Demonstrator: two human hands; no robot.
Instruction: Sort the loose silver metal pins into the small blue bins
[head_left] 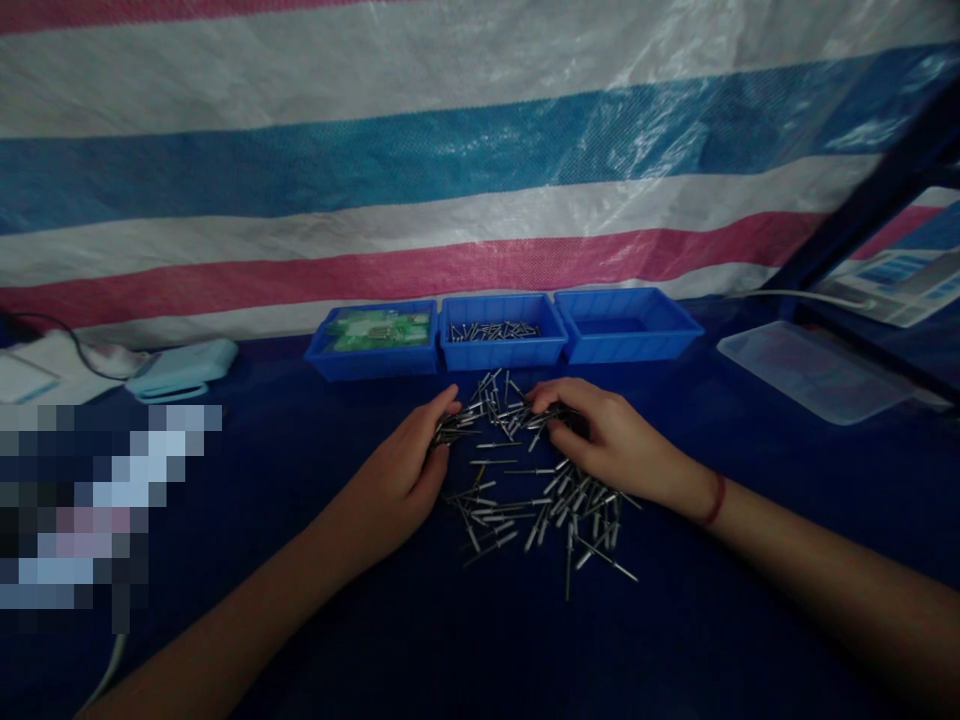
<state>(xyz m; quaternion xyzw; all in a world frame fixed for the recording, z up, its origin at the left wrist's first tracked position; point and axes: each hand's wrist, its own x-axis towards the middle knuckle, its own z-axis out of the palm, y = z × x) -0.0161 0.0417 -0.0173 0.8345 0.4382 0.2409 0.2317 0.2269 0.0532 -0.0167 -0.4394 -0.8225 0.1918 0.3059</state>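
Head view: the left hand is cupping the left edge of a loose heap of metal blind rivets, thumb spread from fingers; rivets are lying in that gap, but cannot tell if any are being gripped. The right hand, a red band circling its wrist, is resting at the heap's upper right with fingers bent over rivets; firm grasp, cannot tell. The rivets are lying scattered on the dark blue surface, between the hands and nearer the wearer. Beyond, three blue bins are standing in a row: left bin is holding green packets, middle bin small metal pieces; right bin is standing just beside.
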